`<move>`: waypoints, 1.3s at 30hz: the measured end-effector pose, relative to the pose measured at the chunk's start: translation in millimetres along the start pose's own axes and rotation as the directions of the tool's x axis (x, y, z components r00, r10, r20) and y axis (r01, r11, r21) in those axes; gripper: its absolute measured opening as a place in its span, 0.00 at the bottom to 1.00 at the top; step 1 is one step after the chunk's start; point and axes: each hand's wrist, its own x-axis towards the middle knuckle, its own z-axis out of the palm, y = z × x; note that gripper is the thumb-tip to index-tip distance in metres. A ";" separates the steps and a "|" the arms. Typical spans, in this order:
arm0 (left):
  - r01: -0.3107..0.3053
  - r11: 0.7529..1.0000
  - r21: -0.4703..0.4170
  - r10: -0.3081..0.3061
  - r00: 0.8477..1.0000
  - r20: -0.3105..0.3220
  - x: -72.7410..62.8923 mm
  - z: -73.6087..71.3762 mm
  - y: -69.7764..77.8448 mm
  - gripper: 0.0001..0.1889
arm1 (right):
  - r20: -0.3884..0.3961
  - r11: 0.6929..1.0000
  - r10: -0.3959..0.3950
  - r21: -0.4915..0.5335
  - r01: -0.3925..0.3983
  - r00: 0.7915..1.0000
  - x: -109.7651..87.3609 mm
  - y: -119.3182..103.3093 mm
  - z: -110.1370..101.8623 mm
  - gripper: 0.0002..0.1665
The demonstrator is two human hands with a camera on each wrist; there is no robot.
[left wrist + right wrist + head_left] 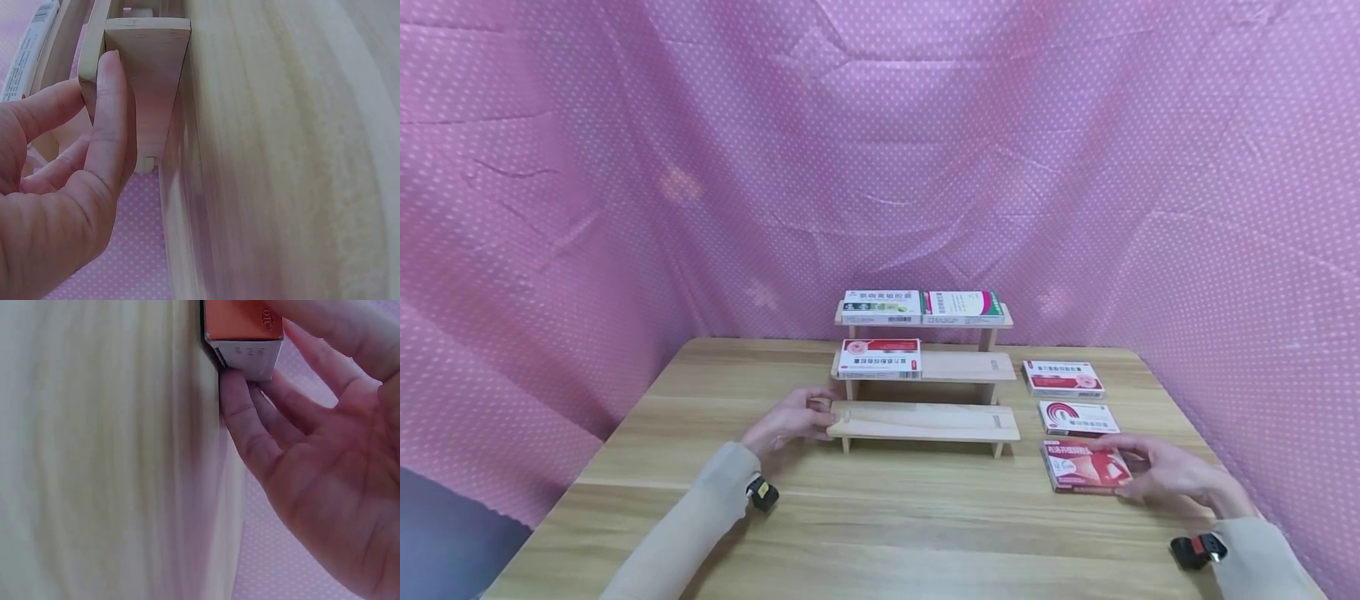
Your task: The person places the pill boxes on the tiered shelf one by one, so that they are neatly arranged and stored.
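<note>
My left hand (pixel 792 421) pinches the left end of the lowest tier of a three-tier wooden display stand (pixel 925 422). In the left wrist view, thumb and fingers (pixel 112 119) lie on either side of that board's end. On the right, my right hand (pixel 1172 471) grips the right end of a red medicine box (pixel 1084 467) lying on the table. The right wrist view shows the box's orange side and white end flap (pixel 247 359) between its fingers. Two white-and-red medicine boxes, a nearer one (pixel 1078 418) and a farther one (pixel 1063 378), lie behind it.
On the top tier sit a white-and-green box (pixel 881 307) and a white, pink and green box (pixel 961 307). Another red-and-white box (pixel 880 358) occupies the middle tier's left half. A pink dotted curtain (pixel 910 167) hangs behind the wooden table (pixel 880 525).
</note>
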 end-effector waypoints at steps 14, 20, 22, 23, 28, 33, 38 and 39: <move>0.008 1.000 0.004 -0.008 1.000 -0.014 -1.0 0.8 0.3 0.31 | -0.069 0.980 -0.058 0.184 0.069 0.996 9.5 -11.0 -2.6 0.35; 0.021 1.000 0.002 -0.021 1.000 -0.021 -0.7 1.6 1.6 0.30 | -0.168 0.964 -0.100 0.226 0.137 0.981 14.8 -16.3 -1.5 0.33; 0.017 1.000 0.009 -0.016 1.000 -0.014 -0.4 1.2 1.8 0.30 | -0.196 0.954 -0.114 0.251 0.162 0.974 17.9 -19.4 -1.4 0.33; 0.017 1.000 0.007 -0.017 1.000 -0.013 -0.3 0.9 2.2 0.30 | -0.211 0.952 -0.117 0.255 0.171 0.970 19.4 -21.6 -1.5 0.33; 0.008 1.000 0.003 -0.008 1.000 -0.002 0.4 -0.7 2.7 0.30 | -0.271 0.942 -0.080 0.295 0.162 0.959 27.1 -36.3 -2.6 0.34; 0.013 1.000 -0.004 -0.013 1.000 0.003 0.7 -0.8 2.0 0.30 | -0.289 0.935 -0.072 0.313 0.165 0.955 34.8 -51.2 -1.7 0.34; 0.008 1.000 -0.013 -0.008 1.000 0.008 -0.3 -0.3 1.8 0.31 | -0.313 0.941 -0.062 0.299 0.160 0.948 44.0 -63.9 -0.1 0.34; 0.007 1.000 -0.015 -0.007 1.000 0.008 -0.4 -0.3 1.9 0.31 | -0.317 0.945 -0.057 0.289 0.154 0.947 45.9 -66.7 0.2 0.34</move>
